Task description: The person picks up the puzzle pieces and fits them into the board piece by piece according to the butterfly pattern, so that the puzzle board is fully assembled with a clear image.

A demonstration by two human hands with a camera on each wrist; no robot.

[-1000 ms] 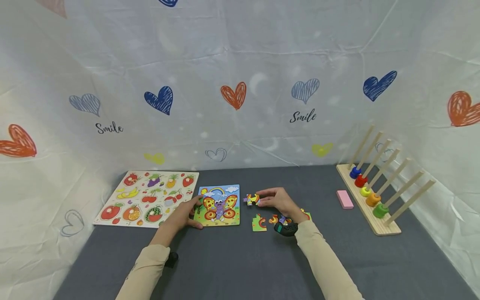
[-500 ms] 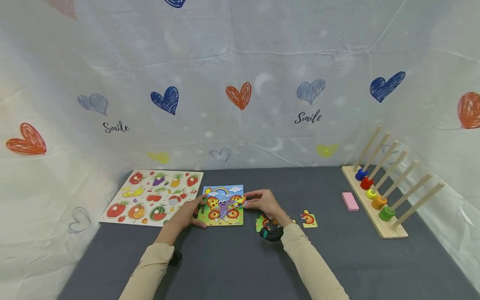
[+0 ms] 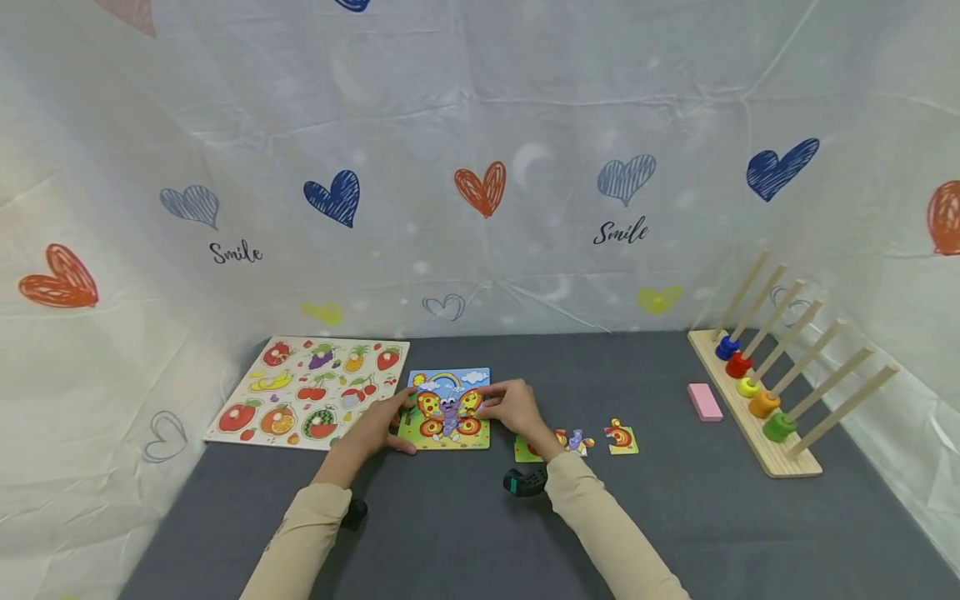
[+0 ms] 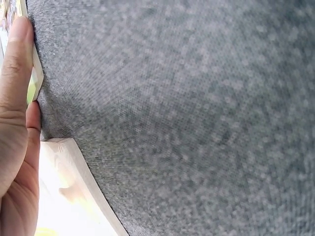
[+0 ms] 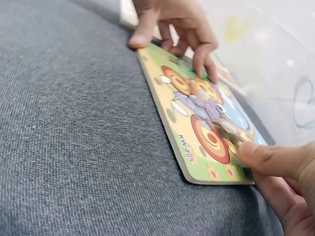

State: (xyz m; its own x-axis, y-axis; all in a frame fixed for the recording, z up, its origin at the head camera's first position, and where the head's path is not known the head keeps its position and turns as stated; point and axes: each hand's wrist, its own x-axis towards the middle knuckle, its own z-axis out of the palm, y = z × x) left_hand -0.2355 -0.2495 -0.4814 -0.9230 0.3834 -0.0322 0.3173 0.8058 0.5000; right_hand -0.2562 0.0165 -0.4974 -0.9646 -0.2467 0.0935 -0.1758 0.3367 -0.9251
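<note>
Backdrop (image 3: 405,100) reading "Smile", butterfly board (image 5: 189,115) labelled "KW-805", fingers (image 5: 261,155) pinching piece (image 5: 230,132)

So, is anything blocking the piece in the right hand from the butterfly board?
Nothing visible stands in the way: the right hand holds the puzzle piece at the right side of the butterfly board, and the left hand grips the left edge.

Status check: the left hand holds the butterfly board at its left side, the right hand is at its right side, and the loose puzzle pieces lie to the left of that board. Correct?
One slip: the loose puzzle pieces lie to the right of the butterfly board, as the head view shows. The left hand and right hand are as you say.
</note>
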